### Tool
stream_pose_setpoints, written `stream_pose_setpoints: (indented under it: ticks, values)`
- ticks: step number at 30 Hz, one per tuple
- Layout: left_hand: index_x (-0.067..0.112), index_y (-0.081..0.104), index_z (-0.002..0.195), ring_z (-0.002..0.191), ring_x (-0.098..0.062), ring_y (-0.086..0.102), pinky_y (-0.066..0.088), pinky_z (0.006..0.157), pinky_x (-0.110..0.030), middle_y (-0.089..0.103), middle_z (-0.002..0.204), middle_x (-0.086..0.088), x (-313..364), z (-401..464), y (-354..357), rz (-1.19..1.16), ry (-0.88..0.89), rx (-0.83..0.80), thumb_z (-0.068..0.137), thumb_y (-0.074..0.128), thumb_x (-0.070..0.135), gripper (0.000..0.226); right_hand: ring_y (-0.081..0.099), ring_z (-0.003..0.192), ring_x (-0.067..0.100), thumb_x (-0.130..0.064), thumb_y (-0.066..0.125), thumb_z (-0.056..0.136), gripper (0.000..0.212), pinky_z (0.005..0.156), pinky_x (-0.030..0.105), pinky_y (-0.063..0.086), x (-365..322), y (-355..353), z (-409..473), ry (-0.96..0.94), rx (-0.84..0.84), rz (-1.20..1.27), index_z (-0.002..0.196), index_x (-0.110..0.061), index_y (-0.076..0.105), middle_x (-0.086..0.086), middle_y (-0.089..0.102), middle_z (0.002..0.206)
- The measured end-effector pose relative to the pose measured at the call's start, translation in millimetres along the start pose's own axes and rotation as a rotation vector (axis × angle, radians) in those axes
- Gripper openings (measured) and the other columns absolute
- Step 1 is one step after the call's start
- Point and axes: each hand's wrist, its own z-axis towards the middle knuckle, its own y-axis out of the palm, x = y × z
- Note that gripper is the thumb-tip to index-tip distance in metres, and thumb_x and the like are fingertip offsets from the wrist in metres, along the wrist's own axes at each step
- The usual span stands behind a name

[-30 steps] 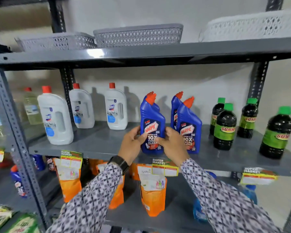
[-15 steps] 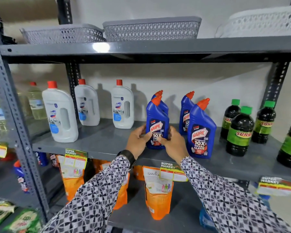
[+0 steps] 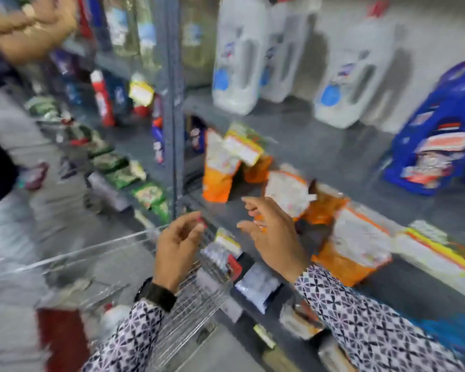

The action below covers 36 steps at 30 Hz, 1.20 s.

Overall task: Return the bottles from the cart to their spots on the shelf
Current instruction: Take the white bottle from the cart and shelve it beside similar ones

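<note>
The view is blurred by motion. My left hand and my right hand hover with fingers apart and nothing in them, low in front of the grey shelf. A blue Harpic bottle stands on that shelf at the right. Three white bottles stand further left on it. The wire cart lies below my left hand, with a white bottle with a red cap inside it.
Orange refill pouches fill the lower shelf behind my hands. A grey upright post divides the shelving. Another person's arm reaches in at the top left. Green packets line the low left shelf.
Both hands have let go of the blue Harpic bottle, which stays on the shelf. The hands dropped down and the view swung left and down toward the cart.
</note>
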Motion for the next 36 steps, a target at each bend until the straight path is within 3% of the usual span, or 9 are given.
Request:
stream_pose_setpoints:
  ticks: [5,9,13,15,17,21,26,32,36]
  values:
    - [0.014,0.070,0.099,0.063,-0.003,0.061,0.049,0.066,-0.016,0.067,0.082,-0.002,-142,6,-104,0.119,-0.396,0.160,0.091,0.066,-0.003,0.020,0.072,0.096,0.025,-0.023,0.077,0.088,0.040,0.084,0.033,0.057,24,170,15,0.214,-0.446,0.038,0.127,-0.015,0.069,0.008,0.074,0.112]
    - [0.016,0.071,0.097,0.097,-0.045,0.073,0.062,0.086,-0.049,0.074,0.109,-0.026,-321,-2,-174,0.151,-0.778,0.274,0.066,0.071,0.029,0.033,0.071,0.097,0.024,-0.028,0.076,0.090,0.037,0.070,0.023,0.047,56,297,5,0.373,-0.839,-0.002,0.123,-0.012,0.070,0.005,0.075,0.104]
    - [0.001,0.072,0.115,0.105,-0.033,0.070,0.056,0.093,-0.042,0.073,0.116,-0.022,-381,-12,-191,0.136,-1.061,0.325,0.057,0.064,0.044,0.072,0.069,0.097,0.022,-0.043,0.074,0.084,0.034,0.079,0.021,0.055,92,408,-13,0.461,-1.126,-0.041,0.102,-0.015,0.073,0.001,0.073,0.100]
    - [-0.004,0.071,0.104,0.099,-0.030,0.067,0.053,0.085,-0.043,0.070,0.116,-0.031,-389,-8,-192,0.144,-1.112,0.285,0.075,0.064,0.036,0.049,0.060,0.082,0.013,-0.038,0.074,0.085,0.017,0.059,0.011,0.042,116,464,-30,0.457,-1.221,-0.076,0.080,-0.028,0.062,-0.013,0.058,0.085]
    - [-0.012,0.062,0.122,0.110,-0.035,0.065,0.048,0.087,-0.039,0.063,0.132,-0.032,-409,-3,-191,0.165,-1.181,0.274,0.097,0.058,0.020,0.041,0.061,0.083,0.020,-0.022,0.068,0.093,0.032,0.063,0.023,0.038,131,507,-44,0.480,-1.305,-0.134,0.068,-0.031,0.050,-0.008,0.055,0.079]
    - [-0.005,0.059,0.132,0.127,-0.037,0.059,0.047,0.099,-0.037,0.062,0.136,-0.023,-451,-8,-195,0.251,-1.317,0.248,0.102,0.048,0.015,0.037,0.067,0.092,0.025,-0.010,0.062,0.092,0.021,0.063,0.018,0.045,150,568,-78,0.587,-1.329,-0.206,0.071,-0.012,0.061,0.005,0.066,0.079]
    - [0.000,0.067,0.118,0.120,-0.039,0.063,0.050,0.098,-0.038,0.067,0.127,-0.025,-477,-15,-195,0.275,-1.401,0.292,0.100,0.045,0.014,0.031,0.077,0.082,0.025,-0.020,0.081,0.081,0.019,0.073,0.041,0.066,165,609,-123,0.729,-1.302,-0.177,0.096,-0.012,0.074,0.005,0.079,0.095]
    - [-0.007,0.063,0.113,0.094,-0.027,0.063,0.049,0.067,-0.026,0.071,0.116,-0.023,-457,-7,-178,0.087,-1.243,0.278,0.100,0.044,0.010,0.029,0.074,0.069,0.023,-0.041,0.072,0.086,0.030,0.057,0.029,0.058,137,568,-80,0.720,-1.069,-0.191,0.084,-0.011,0.073,0.006,0.075,0.077]
    - [0.001,0.063,0.119,0.119,-0.035,0.063,0.052,0.101,-0.045,0.066,0.128,-0.020,-460,-13,-181,0.005,-1.234,0.278,0.097,0.050,0.027,0.036,0.068,0.060,0.021,-0.032,0.082,0.068,0.022,0.045,0.019,0.046,135,557,-68,0.708,-1.134,-0.232,0.075,-0.012,0.075,0.005,0.072,0.070]
